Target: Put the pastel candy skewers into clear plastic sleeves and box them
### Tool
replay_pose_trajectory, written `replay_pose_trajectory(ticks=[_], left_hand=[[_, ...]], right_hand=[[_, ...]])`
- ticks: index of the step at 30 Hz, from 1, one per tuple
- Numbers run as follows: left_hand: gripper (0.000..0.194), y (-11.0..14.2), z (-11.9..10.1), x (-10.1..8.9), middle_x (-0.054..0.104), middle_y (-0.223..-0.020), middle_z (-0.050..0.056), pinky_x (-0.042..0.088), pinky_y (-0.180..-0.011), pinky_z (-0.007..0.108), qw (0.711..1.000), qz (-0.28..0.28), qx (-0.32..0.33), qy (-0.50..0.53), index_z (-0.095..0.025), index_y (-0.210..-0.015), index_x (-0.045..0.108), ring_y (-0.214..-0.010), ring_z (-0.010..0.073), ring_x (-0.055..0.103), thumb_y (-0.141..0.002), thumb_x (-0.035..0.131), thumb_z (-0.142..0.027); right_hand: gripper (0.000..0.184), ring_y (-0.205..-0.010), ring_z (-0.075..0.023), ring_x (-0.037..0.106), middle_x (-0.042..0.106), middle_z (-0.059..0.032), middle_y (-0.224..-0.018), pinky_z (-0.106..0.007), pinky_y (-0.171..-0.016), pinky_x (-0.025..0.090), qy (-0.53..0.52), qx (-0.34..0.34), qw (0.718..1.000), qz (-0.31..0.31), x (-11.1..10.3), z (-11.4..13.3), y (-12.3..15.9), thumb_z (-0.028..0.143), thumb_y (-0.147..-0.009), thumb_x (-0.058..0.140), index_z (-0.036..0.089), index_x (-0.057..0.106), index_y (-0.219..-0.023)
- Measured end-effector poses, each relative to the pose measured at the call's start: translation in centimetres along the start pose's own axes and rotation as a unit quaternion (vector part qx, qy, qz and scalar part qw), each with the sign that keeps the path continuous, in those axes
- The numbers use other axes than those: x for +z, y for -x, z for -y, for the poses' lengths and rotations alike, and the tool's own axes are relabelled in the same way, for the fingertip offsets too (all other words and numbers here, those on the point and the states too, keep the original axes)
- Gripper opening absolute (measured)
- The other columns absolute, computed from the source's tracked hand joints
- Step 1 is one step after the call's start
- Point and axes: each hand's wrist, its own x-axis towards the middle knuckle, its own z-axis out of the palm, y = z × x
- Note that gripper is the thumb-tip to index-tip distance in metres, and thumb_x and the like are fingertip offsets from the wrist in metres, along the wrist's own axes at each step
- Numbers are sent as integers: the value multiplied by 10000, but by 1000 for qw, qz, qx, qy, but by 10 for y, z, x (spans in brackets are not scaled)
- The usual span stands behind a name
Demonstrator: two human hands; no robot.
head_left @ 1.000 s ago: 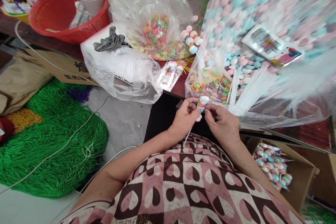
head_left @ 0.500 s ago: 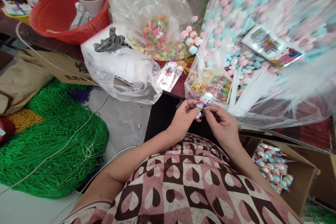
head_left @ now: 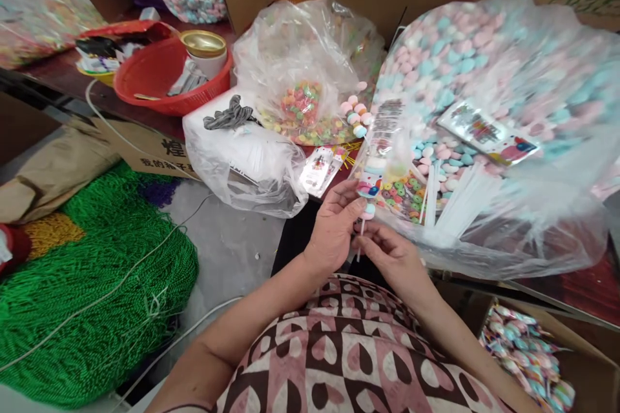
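Observation:
My left hand (head_left: 334, 226) pinches a candy skewer (head_left: 369, 190), its pastel sweets partly inside a clear printed wrapper that stands upright. My right hand (head_left: 390, 258) sits just below and grips the skewer's thin white stick. Both hands are closed, held above my lap in front of the table edge. Behind them lies a big clear bag of pink and blue candies (head_left: 465, 64) with loose white sticks (head_left: 465, 190). A small bag of coloured ring candies (head_left: 404, 193) lies right beside the skewer.
A bag of mixed coloured candies (head_left: 303, 106), a white bag (head_left: 242, 148) and a red basket (head_left: 165, 74) with a gold-lidded tin crowd the table's left. Green beaded strings (head_left: 97, 290) pile on the floor at left. A box of wrapped skewers (head_left: 527, 355) sits lower right.
The view tilted up, showing more of the table's back. The wrapper now stands upright over the candies, and my right hand dropped lower onto the stick.

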Motion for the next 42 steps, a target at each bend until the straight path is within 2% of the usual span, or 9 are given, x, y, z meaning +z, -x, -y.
replay_pose_trajectory(ticks=[5,11,16,20,24,29,35,39,42], left_hand=[[336,-3,-8,-10,650,-973,10,477,-841,288,997,54,-55,-12,-225,-1040,610,-899,133,624,-731,740,-242],[298,-22,-35,-9,679,-994,50,497,-794,340,987,153,-53,-15,-231,-1027,613,-924,193,635,-765,709,-335],[338,-31,-36,1,657,-795,17,492,-682,299,995,94,-20,-31,-216,-990,617,-792,173,636,-780,722,-459],[381,-25,-22,6,650,-787,9,479,-633,262,997,66,-29,-27,-206,-979,615,-771,155,633,-772,727,-505],[403,-17,-9,6,657,-778,12,458,-598,234,998,48,-24,-21,-185,-998,628,-742,138,629,-774,726,-506],[342,-17,-5,5,663,-771,3,471,-650,228,998,46,-42,-29,-187,-927,637,-754,123,641,-758,755,-460],[286,-23,-9,4,683,-776,-2,502,-796,270,998,55,-3,-12,-183,-891,647,-819,138,665,-769,757,-417],[325,-16,4,-6,708,-886,24,498,-760,267,989,102,-77,-73,-183,-971,665,-792,130,657,-782,741,-436],[384,-15,0,-12,711,-998,47,502,-828,296,990,108,-78,-54,-195,-1020,648,-901,161,667,-762,756,-458]], right_hand=[[269,-527,-135,530,559,35,-551,-277,-561,473,0,-12,998,-56,-5,-9,1,446,-875,622,200,714,-930],[303,-466,-135,497,516,53,-481,-276,-523,437,37,4,999,-39,-10,-5,3,467,-897,578,215,731,-967],[324,-420,-121,440,452,69,-446,-264,-470,384,28,22,999,-40,-9,-4,1,475,-894,581,203,726,-995],[375,-380,-101,377,428,74,-432,-243,-410,305,-19,58,997,-41,-7,-4,-2,533,-859,613,192,721,-974],[342,-371,-84,345,380,95,-398,-250,-468,374,-91,75,992,-52,0,-1,-7,516,-848,649,192,720,-931],[309,-391,-81,339,357,106,-404,-257,-529,427,-150,70,986,-33,4,5,-12,478,-886,621,195,713,-968],[362,-445,-91,453,516,55,-507,-224,-447,356,-23,50,998,-33,-7,3,-8,490,-881,614,175,711,-1030],[377,-410,-91,416,446,73,-443,-222,-424,341,-11,30,998,-60,-2,5,-9,499,-900,578,176,720,-1034],[380,-379,-81,385,446,81,-437,-228,-426,366,-31,28,998,-54,1,3,-10,496,-888,597,182,729,-1056]])
